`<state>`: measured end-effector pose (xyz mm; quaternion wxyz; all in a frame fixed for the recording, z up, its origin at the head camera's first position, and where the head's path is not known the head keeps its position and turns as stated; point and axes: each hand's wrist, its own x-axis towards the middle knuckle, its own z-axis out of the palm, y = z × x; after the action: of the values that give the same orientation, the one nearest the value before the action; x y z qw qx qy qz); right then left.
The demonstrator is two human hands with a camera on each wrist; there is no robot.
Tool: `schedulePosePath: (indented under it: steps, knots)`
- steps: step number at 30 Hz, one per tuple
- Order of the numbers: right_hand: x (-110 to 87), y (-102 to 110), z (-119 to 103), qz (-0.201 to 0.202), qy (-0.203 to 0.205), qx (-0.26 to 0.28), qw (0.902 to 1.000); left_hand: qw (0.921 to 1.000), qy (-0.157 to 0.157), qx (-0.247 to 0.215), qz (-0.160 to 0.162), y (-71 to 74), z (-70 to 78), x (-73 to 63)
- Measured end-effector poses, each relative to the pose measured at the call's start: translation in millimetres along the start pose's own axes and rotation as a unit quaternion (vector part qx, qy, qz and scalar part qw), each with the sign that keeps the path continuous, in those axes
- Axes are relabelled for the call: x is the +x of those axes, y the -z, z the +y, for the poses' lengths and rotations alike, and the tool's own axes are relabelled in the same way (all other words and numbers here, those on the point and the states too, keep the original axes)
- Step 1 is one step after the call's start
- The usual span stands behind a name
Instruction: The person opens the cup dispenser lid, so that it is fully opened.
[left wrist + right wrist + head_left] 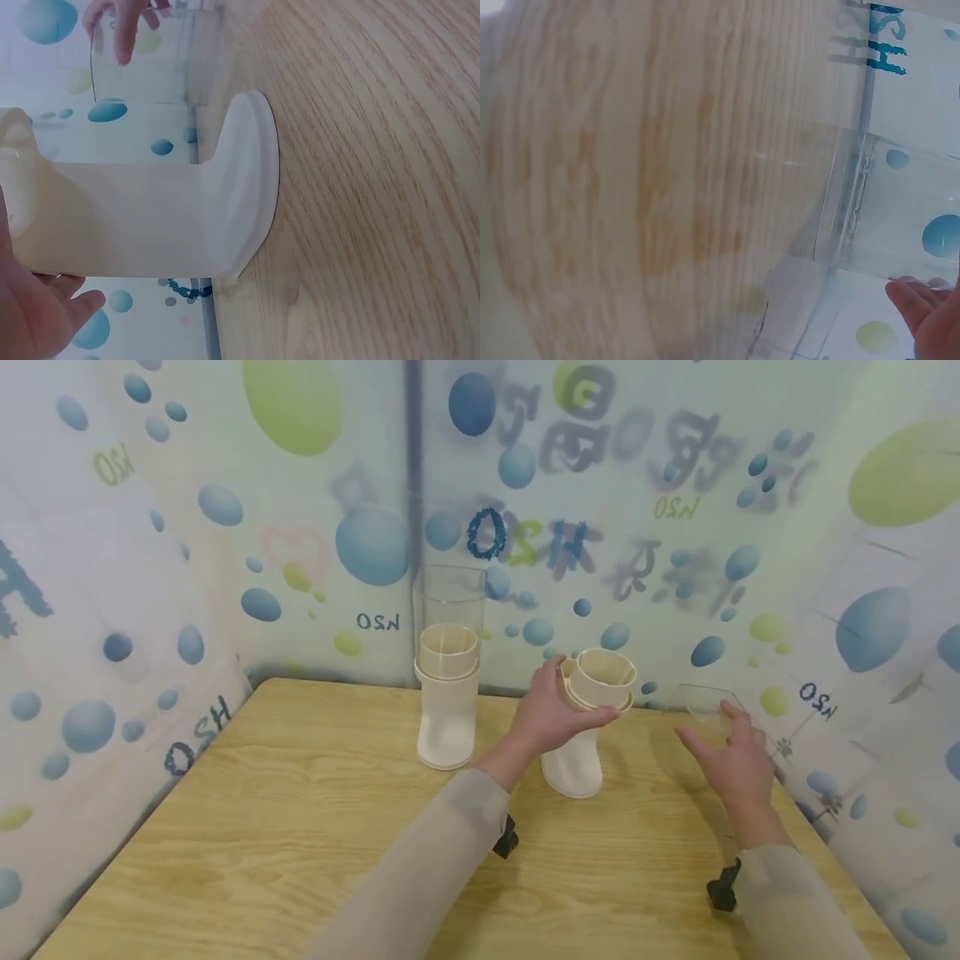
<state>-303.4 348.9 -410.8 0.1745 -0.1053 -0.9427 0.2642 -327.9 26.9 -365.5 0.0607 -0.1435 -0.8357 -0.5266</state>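
Observation:
My left hand (551, 710) grips the upper part of a cream plastic stand (573, 768), thumb along the front below its round cup (606, 670). In the left wrist view, the stand's flared foot (251, 180) is down at the wooden tabletop. Farther right, my right hand (738, 760) holds a clear, straight-walled container (701, 700) near its top, thumb on one side and fingers on the other. The right wrist view shows the container's transparent wall (907, 202) with fingertips at its edge.
A matching cream stand (447, 727) is upright to the left, with a clear container (450, 585) around its cup. The wooden table (300, 827) ends at patterned curtains (322, 527) at the back and both sides. Dark wrist mounts (723, 887) sit below my sleeves.

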Motion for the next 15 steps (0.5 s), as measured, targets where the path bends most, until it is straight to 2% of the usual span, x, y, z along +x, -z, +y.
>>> schedulePosePath:
  steps: [9, 15]
  knots:
    - [-0.5, -0.8, -1.7, -0.004, -0.01, 0.014, 0.9999, 0.9997, -0.001, -0.022, -0.01, 0.7, 1.8, -2.4]
    - [-3.2, -1.5, -2.3, -0.008, -0.009, 0.026, 0.9996, 0.9994, -0.01, -0.025, -0.022, 0.8, 1.2, 0.7]
